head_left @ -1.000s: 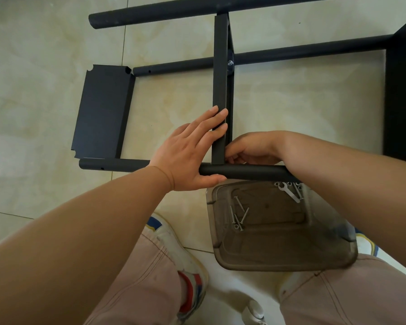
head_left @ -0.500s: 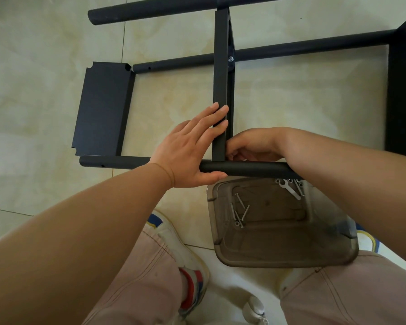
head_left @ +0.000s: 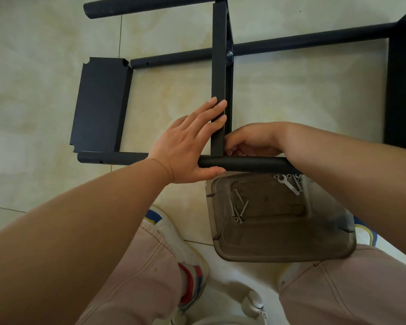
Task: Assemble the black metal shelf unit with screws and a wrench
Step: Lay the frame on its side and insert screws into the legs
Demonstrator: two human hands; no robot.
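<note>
The black shelf frame lies on the tiled floor. A black shelf panel (head_left: 218, 66) stands on edge between the near pole (head_left: 251, 164) and the middle pole (head_left: 291, 42), where a silver screw (head_left: 229, 53) shows at the joint. My left hand (head_left: 185, 146) presses straight fingers against the panel's left face, thumb along the near pole. My right hand (head_left: 251, 139) is curled at the corner where the panel meets the near pole; what its fingers hold is hidden. A wrench (head_left: 290, 184) and several screws (head_left: 238, 207) lie in a smoky plastic bin (head_left: 279, 245).
A loose black shelf panel (head_left: 101, 104) lies flat on the floor at the left, between the pole ends. A far pole (head_left: 138, 5) runs along the top. Another black panel (head_left: 403, 78) stands at the right edge. My knees and shoes flank the bin.
Both hands stay where they were at the panel and the near pole. Only the view shifts slightly.
</note>
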